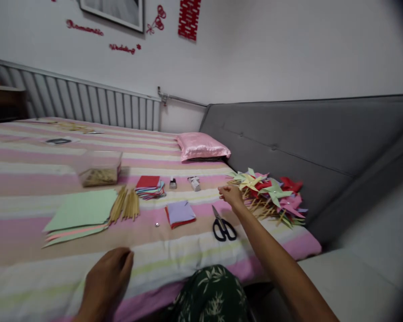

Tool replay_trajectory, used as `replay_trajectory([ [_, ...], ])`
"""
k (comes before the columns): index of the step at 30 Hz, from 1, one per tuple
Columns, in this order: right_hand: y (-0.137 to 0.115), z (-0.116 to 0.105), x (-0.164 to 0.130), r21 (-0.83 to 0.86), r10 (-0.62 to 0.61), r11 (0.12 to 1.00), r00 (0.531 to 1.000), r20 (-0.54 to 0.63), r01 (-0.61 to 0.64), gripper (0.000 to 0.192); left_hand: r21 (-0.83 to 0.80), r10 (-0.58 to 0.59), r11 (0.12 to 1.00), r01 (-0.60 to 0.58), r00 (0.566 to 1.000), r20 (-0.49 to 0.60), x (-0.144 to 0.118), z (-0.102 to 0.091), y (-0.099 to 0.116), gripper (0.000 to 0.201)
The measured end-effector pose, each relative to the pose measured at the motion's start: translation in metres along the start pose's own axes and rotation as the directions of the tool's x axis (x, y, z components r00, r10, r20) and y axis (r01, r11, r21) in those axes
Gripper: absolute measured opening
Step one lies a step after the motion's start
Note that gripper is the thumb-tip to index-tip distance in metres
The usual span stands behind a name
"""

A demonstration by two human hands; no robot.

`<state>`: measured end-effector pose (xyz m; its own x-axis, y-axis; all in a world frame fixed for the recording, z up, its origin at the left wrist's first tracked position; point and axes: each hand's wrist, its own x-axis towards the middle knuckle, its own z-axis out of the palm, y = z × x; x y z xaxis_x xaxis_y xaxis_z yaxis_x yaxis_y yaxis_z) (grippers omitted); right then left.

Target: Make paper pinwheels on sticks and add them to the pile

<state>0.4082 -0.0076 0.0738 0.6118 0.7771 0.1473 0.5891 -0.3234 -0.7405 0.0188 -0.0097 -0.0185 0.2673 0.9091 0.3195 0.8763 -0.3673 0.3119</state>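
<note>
My left hand [109, 275] rests loosely fisted at the near edge of the bed; nothing shows in it. Above the bed, just left of a pile of paper pinwheels [272, 194] on sticks, my right hand [232, 197] has its fingers curled together, with nothing visible between them. Scissors [223, 227] with black handles lie below that hand, blades partly apart. A stack of purple and red paper squares [180, 213] lies left of the scissors, near a small shiny piece [157, 225]. Farther back are a small white box [195, 183] and a little dark-capped bottle [173, 182].
Large pale green sheets [83, 210] lie at left beside bundled wooden sticks [125, 205]. A clear plastic box [100, 167] stands behind them, right of which is a stack of coloured squares [150, 185]. A pink pillow [203, 146] lies by the grey headboard [289, 138].
</note>
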Motion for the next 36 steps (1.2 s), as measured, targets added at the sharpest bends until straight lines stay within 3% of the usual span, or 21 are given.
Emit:
replay_trajectory([
  [3, -0.045, 0.026, -0.011, -0.042, -0.121, 0.99, 0.958, 0.258, 0.136, 0.021, 0.118, 0.003, 0.992, -0.034, 0.967, 0.254, 0.021, -0.025, 0.008, 0.032],
  [5, -0.075, 0.047, -0.021, -0.083, -0.177, 0.972, 0.917, 0.357, 0.219, 0.021, 0.124, 0.002, 0.991, -0.044, 0.947, 0.32, 0.035, -0.038, 0.01, 0.031],
  [8, -0.108, 0.082, -0.038, -0.196, -0.192, 0.938, 0.9, 0.391, 0.285, 0.021, 0.083, -0.016, 0.997, -0.009, 0.955, 0.297, 0.047, -0.044, 0.009, 0.032],
  [10, -0.115, 0.104, -0.045, -0.285, -0.176, 0.912, 0.909, 0.378, 0.295, 0.021, 0.028, -0.042, 0.999, 0.037, 0.972, 0.232, 0.046, -0.041, 0.003, 0.033],
  [14, -0.097, 0.129, -0.049, -0.433, -0.171, 0.832, 0.902, 0.397, 0.348, 0.039, -0.121, -0.079, 0.988, 0.096, 0.988, 0.135, 0.034, -0.03, -0.01, 0.031],
  [18, -0.069, 0.135, -0.04, -0.43, -0.275, 0.721, 0.794, 0.542, 0.543, 0.061, -0.213, 0.001, 0.977, 0.019, 0.996, 0.094, 0.027, -0.029, -0.015, 0.029],
  [22, -0.057, 0.141, -0.03, -0.386, -0.33, 0.641, 0.692, 0.641, 0.663, 0.079, -0.13, -0.009, 0.991, 0.02, 0.996, 0.09, 0.029, -0.032, -0.016, 0.029],
  [26, -0.056, 0.148, -0.025, -0.405, -0.331, 0.615, 0.688, 0.645, 0.676, 0.087, -0.095, -0.007, 0.995, 0.016, 0.996, 0.094, 0.028, -0.032, -0.017, 0.029],
  [32, -0.059, 0.146, -0.028, -0.426, -0.352, 0.595, 0.698, 0.624, 0.681, 0.066, -0.054, -0.02, 0.998, 0.025, 0.995, 0.096, 0.028, -0.032, -0.018, 0.029],
  [36, -0.058, 0.144, -0.033, -0.439, -0.369, 0.606, 0.723, 0.585, 0.664, 0.062, -0.034, -0.02, 0.999, 0.024, 0.994, 0.111, 0.028, -0.032, -0.017, 0.03],
])
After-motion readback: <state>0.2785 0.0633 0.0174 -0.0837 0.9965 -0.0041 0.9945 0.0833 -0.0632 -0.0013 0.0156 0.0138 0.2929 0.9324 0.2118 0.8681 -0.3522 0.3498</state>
